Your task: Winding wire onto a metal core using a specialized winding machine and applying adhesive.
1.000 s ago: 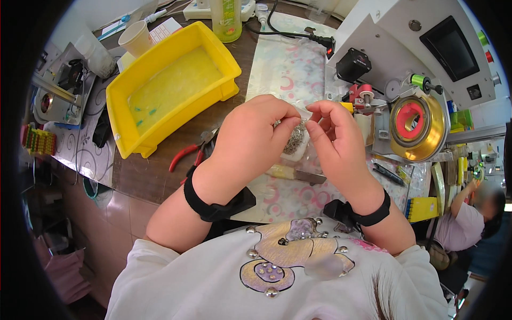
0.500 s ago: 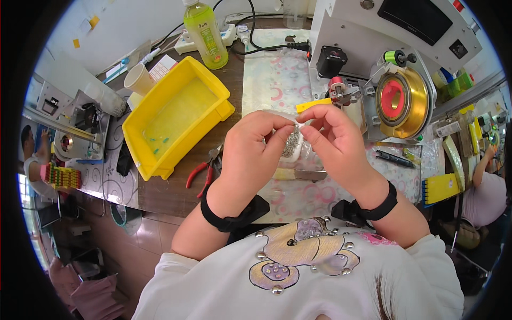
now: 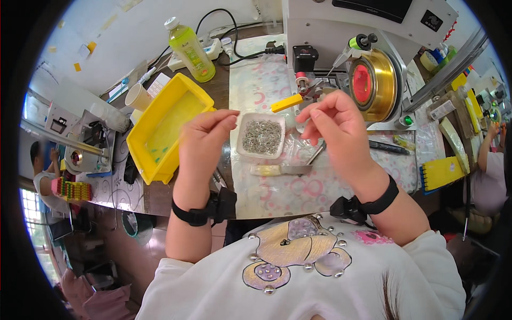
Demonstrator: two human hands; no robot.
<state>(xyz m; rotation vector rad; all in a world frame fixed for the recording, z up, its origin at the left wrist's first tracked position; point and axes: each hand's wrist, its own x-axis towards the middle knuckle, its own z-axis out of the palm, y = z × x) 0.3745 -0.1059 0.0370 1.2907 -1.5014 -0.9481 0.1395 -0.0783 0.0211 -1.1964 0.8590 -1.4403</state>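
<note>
A small white square dish (image 3: 238, 143) full of tiny bent metal pieces (image 3: 261, 136) stands between my hands. Just left of its rim is my left hand (image 3: 201, 146), slightly blurred, its thumb and forefinger pinched together. What they hold, if anything, is too small to make out. My right hand (image 3: 341, 130) hovers at the dish's right, in front of the machine, thumb against the curled forefinger; anything between them cannot be made out. Below the dish lies a flat blade tool with a yellowish handle (image 3: 266, 170). Pliers (image 3: 218, 179) are mostly covered by my left forearm.
A yellow bin (image 3: 140, 137) with a few green bits stands left, near a green drink bottle (image 3: 192, 53) and a paper cup (image 3: 137, 96). A machine with a gold wire spool (image 3: 386, 85) and a yellow bar (image 3: 287, 103) fills the back right. Other people sit at both sides.
My hands were together over the dish and have moved apart, left hand to the left, right hand slightly right. The dish is uncovered. The whole view has shifted a little.
</note>
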